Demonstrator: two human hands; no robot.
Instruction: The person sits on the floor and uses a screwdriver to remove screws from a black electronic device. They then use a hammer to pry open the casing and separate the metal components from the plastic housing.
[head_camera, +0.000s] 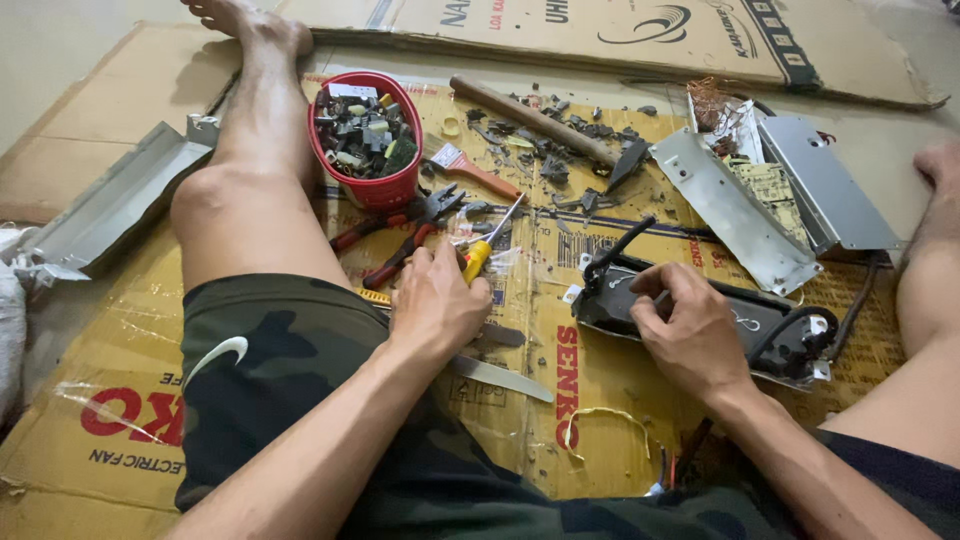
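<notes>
Gripping a yellow-handled screwdriver (478, 258), the left hand (437, 305) is curled shut; the black casing (770, 325) is steadied under the right hand's (690, 335) pressed fingers.

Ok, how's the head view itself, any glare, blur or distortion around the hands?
Head view: soft, even light with faint shadows. Mild sheen on the grey metal plate and the knife blade. Left hand and right hand are reasonably sharp. Wide-angle stretch bends the cardboard at the edges.
</notes>
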